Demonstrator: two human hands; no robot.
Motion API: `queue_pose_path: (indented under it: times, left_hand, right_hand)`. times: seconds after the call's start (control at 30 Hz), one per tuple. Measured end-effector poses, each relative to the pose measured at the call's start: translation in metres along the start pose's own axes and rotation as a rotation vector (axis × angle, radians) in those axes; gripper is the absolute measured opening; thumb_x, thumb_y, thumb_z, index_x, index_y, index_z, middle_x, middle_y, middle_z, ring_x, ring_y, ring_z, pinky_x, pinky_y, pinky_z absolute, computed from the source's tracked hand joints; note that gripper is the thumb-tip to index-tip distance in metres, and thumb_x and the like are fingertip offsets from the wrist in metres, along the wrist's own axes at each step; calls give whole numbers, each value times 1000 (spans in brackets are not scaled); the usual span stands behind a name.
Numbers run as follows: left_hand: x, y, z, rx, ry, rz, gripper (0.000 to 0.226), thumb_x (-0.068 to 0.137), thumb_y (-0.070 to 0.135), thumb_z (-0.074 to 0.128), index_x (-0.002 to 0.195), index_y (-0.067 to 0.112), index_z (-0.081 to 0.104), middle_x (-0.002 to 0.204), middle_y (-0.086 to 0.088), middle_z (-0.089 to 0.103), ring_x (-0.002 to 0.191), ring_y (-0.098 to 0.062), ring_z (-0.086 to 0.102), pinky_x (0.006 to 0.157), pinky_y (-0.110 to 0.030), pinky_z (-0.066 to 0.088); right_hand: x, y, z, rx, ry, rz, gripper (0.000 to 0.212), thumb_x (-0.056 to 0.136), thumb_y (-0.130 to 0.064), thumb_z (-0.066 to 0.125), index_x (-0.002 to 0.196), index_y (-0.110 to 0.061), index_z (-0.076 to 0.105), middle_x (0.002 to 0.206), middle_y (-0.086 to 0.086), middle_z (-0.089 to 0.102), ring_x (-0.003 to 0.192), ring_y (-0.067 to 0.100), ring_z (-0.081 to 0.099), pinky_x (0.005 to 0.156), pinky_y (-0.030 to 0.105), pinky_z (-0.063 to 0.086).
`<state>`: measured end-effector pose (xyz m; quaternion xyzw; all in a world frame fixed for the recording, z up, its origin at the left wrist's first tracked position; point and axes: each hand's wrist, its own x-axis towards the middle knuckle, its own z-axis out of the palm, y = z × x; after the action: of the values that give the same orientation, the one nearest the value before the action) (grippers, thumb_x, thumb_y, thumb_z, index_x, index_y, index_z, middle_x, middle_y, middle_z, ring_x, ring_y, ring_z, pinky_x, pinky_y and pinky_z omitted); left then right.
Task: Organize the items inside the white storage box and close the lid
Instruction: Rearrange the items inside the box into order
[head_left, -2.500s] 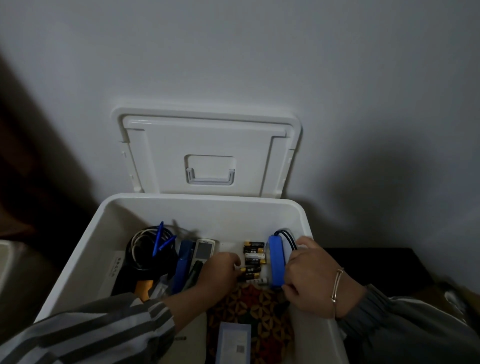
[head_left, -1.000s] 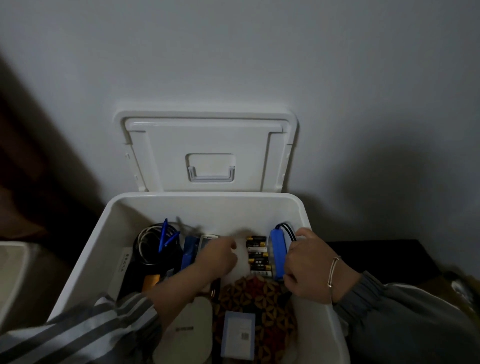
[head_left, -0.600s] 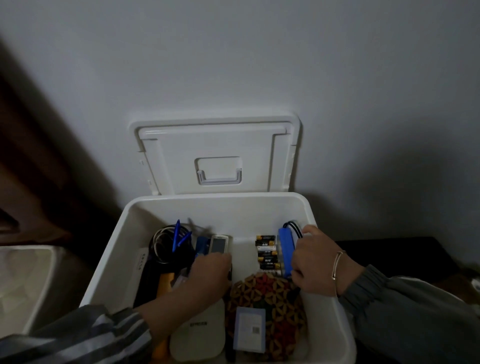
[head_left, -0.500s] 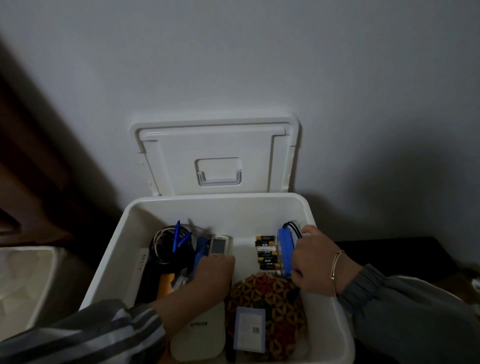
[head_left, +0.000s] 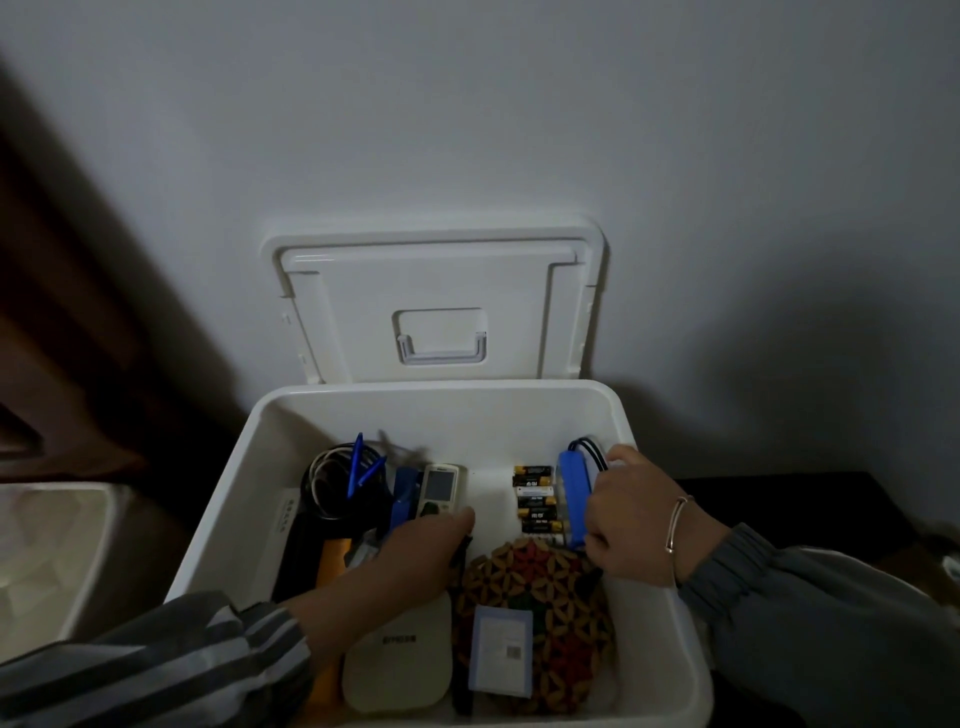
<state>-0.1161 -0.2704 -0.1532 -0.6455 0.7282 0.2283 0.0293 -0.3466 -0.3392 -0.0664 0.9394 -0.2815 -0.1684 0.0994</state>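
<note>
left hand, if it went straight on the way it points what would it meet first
The left hand lies at the near end of the remote and points up-right across bare floor of the box. The batteries beside the blue pack look first in line, though depth is unclear.

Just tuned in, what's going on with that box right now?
A person is sorting things in the white box, whose lid stands open behind it. The left hand lies on the remote's lower end; whether it grips it is unclear. The right hand holds the blue pack beside a row of batteries. The lid is not yet closed.
</note>
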Motion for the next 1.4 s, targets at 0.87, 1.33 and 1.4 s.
queue_pose_path:
  times: [0.87,1.33,1.4]
  left_hand:
    - [18,3,1,354,-35,-38,16,87,23,57,96,12,66,98,-6,68,92,-21,64,71,-29,44]
    - [19,-8,-21,-260,4,-119,15,96,23,53,87,17,43,94,-4,54,82,-14,51,66,-22,41]
    - [22,-12,-32,-614,-63,-163,15,97,26,53,89,16,47,93,-7,63,82,-11,59,69,-19,44]
  right_hand:
    - [0,1,2,20,10,-6,41,89,-37,29,68,-17,59,69,2,61,72,21,56,105,38,25]
    - [0,1,1,-6,12,-11,45,89,-36,28,72,-16,64,73,3,64,74,21,56,105,38,24]
    - [-1,1,1,-7,8,-10,44,89,-36,28,72,-16,63,72,4,64,73,21,56,105,38,24]
